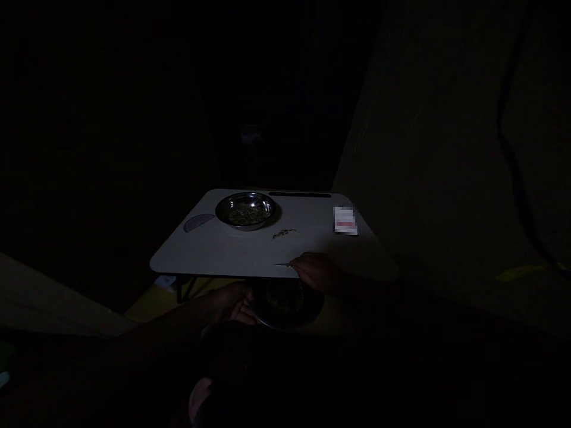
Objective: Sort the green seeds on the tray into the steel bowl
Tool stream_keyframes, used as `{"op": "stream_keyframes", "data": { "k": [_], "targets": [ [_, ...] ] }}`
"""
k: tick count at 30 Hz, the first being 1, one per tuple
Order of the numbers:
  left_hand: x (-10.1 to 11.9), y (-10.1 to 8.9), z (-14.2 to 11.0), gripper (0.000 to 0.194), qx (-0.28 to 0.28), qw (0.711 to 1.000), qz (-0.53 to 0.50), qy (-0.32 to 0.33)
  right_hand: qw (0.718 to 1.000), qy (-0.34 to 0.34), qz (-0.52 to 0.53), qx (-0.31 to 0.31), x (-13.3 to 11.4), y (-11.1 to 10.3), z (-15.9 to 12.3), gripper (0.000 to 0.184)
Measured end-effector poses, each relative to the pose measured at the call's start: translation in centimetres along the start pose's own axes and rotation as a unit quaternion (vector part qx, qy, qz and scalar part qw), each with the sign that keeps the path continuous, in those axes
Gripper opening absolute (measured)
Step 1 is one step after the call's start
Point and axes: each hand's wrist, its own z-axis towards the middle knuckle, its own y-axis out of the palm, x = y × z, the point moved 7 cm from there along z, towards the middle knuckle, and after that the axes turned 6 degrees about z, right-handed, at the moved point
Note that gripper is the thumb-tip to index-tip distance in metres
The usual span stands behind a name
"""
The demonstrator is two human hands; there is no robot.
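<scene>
In the dim head view, my left hand is closed on the left rim of a dark metal bowl. This bowl sits just below the table's front edge, with a few small bits inside. My right hand lies at the front edge above it, closed on a thin pale flat tool whose tip points left; its kind is too dark to make out. Beyond that tip, a small line of seed-like bits lies on the white table. A shiny steel bowl farther back holds more such bits.
At the table's right stands or lies a small white packet or card, blurred out. A dark slot runs along the back edge. A half-round print marks the left side. A wall rises at the right; the surroundings are very dark.
</scene>
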Motion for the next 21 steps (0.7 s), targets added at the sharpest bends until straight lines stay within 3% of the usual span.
{"op": "stream_keyframes", "data": {
  "k": [10, 21],
  "targets": [
    [-0.2, 0.0, 0.1, 0.01, 0.0, 1.0, -0.002, 0.0, 0.999, -0.029, 0.02, -0.011, -2.2, -0.6, -0.3, 0.023],
    [-0.3, -0.1, 0.4, 0.011, -0.006, 1.0, 0.0, 0.0, 0.999, -0.019, 0.014, -0.025, -2.1, -1.1, -0.3, 0.023]
  ]
}}
